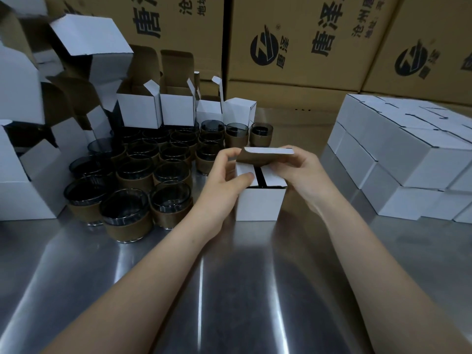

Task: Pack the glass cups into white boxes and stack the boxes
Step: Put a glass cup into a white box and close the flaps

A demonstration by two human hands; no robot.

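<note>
**Centre:** white box [259,203], upright on the steel table [229,290], between the two hands.

**Left hand** [222,185]: clasped on the box's upper left side. Thumb pressing down on an inner flap, fingers curled at the left end of the lid flap [268,151].

**Right hand** [304,175]: pinching the lid flap from its right end, holding it raised and bent over the opening, not yet tucked in.

**Between the two inner flaps:** a dark slit; contents not discernible.

**Left of the left hand, just beside it:** glass cups [132,175], dark-tinted, each wrapped in a brown sleeve, standing upright in a tight cluster.

**Beyond the cups, farther from the hands:** open white boxes [158,111] in a row, lids up. More lying piled further left.

**Right of the right hand, apart from it:** closed white boxes [398,159], stacked in two layers.

**Beyond both hands, at the back:** brown cartons [306,39] printed with black characters and a round logo.
</note>
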